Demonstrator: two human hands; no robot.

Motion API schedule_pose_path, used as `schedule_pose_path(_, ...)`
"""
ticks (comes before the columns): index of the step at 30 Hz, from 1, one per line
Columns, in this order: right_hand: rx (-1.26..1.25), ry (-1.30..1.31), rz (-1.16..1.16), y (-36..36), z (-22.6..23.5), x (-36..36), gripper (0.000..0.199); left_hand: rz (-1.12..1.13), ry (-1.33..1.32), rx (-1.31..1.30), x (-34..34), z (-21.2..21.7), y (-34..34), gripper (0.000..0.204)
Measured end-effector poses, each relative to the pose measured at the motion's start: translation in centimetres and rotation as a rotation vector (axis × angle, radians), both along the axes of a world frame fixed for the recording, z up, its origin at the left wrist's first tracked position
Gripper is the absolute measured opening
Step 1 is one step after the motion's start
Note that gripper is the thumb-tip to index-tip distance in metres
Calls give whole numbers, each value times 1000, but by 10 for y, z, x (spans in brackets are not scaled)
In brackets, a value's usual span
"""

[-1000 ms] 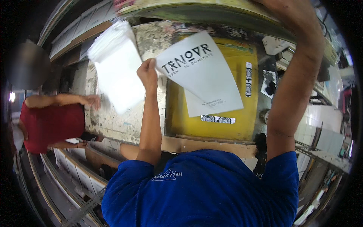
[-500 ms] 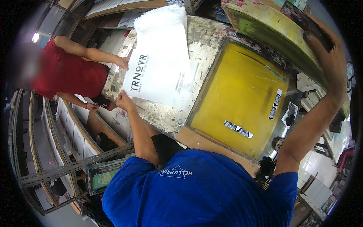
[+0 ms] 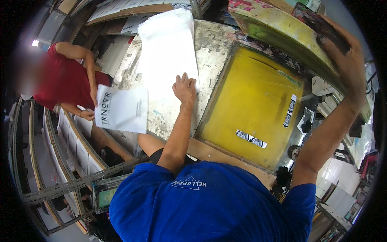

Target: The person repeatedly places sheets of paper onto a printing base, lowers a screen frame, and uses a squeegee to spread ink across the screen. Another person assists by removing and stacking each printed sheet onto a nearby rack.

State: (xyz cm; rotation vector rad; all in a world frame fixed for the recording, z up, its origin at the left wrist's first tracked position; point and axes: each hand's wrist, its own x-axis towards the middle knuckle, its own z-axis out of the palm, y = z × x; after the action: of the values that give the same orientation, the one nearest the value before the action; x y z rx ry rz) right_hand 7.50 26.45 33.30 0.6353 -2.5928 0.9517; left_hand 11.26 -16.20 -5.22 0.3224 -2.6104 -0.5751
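My left hand rests on the right edge of a stack of white plastic sheets or bags, its fingers slightly bent and apart, touching the top one. High at the right, my right hand is closed around a dark, ink-stained block, at the end of a tilted, yellow-green stained frame. Below that frame lies a flat yellow panel with two black-and-white patterned strips stuck on it. To my left, a co-worker in a red shirt holds a printed white bag in both hands.
The paint-worn table bears the stack and the panel. Metal racks with boards and white sheets stand at the left. A wooden strip runs along the panel's near edge. Shelves with more sheets are behind the table.
My left hand has let go of the printed bag and moved right onto the stack. The co-worker has drawn that bag off to the left. My right hand keeps its hold.
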Motion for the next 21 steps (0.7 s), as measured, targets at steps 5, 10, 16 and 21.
schedule_pose_path(5, 88, 77, -27, 1, 3, 1, 44, 48, 184, 318, -17, 5, -8, 2)
schedule_pose_path(10, 34, 178, -49, -13, 1, 14, 47, -524, -174, 405, 7, 50, 30, 32)
schedule_pose_path(16, 31, 188, -110, -60, 15, 38, 43, -576, -294, -81, 41, 15, 71, 69)
schedule_pose_path(21, 222, 237, -203, -54, 19, 37, 44, -931, -265, -144, 6, 1, 149, 72)
